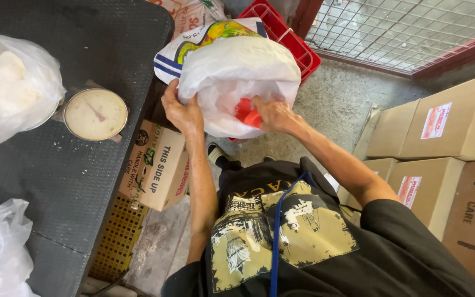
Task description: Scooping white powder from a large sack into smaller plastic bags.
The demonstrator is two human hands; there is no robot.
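Note:
A big white sack (237, 71) stands open in front of me, its inner plastic liner rolled back over the rim. My left hand (181, 113) grips the sack's near left edge. My right hand (273, 114) reaches into the mouth and holds a red plastic scoop (247, 114), which sits partly buried inside. The sack's printed outer layer (210, 38) shows behind the liner. What is in the sack is hidden by the liner.
A round dial scale (95, 114) sits on the dark table (83, 181), with white-filled plastic bags (12, 88) at left. A red crate (287, 38) stands behind the sack. Cardboard boxes (446, 126) are stacked at right, another box (158, 165) beside the table, a wire cage (402, 27) beyond.

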